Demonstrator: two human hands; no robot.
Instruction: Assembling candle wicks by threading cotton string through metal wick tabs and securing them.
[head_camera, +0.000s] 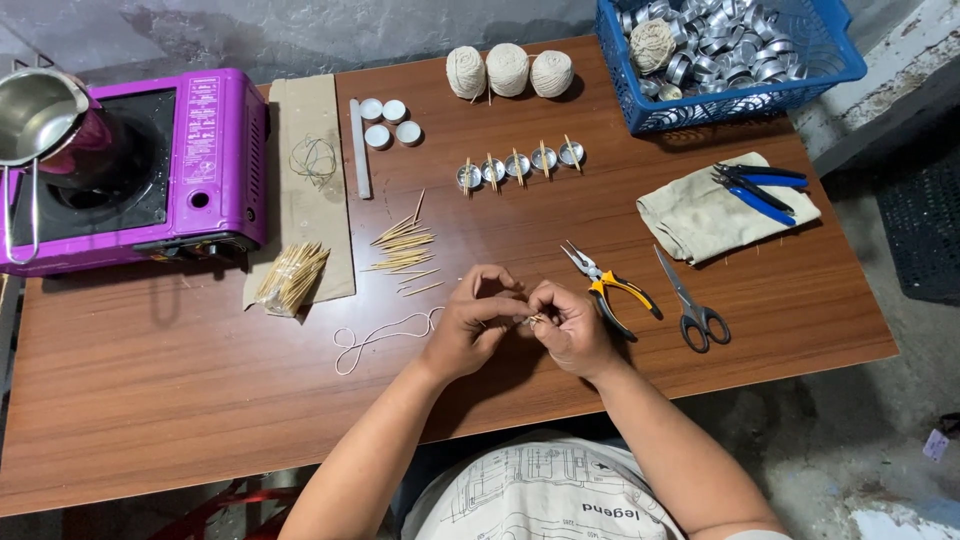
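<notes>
**Both hands closed on one small piece at the near middle of the counter**

Nearest the wearer, the left hand (468, 322) and the right hand (572, 328) met knuckle to knuckle just above the counter (200, 380). Between their fingertips sat a small metal piece (536, 320), too small to tell more. Both grips were pinched together on it, the left from its left side, the right from its right. Neither hand was nearer; the piece lay level between them.

A white string (385, 335) trailed out leftward from the left hand, looped loosely on the wood, its long axis roughly side to side. Whether its end ran into the pinch could not be told.

Just beside the right hand lay yellow-handled pliers (612, 290), tips pointing up-left; beyond them scissors (692, 305), blades pointing away from the wearer.

Farther out, left of centre, loose wooden sticks (403, 252) fanned on the wood, and a bundle of sticks (291, 277) rested on the corner of a cardboard sheet (310, 215).

Mid-counter, a row of small metal cups (518, 166) each carried a stick across the rim. To the right, a folded cloth (700, 215) bore blue-handled pliers (757, 190).

At the far edge: three twine balls (509, 71), four filled white cups (388, 121), a blue basket (740, 105) of empty cups, and a purple stove (205, 160) with a steel pot (40, 112).
</notes>
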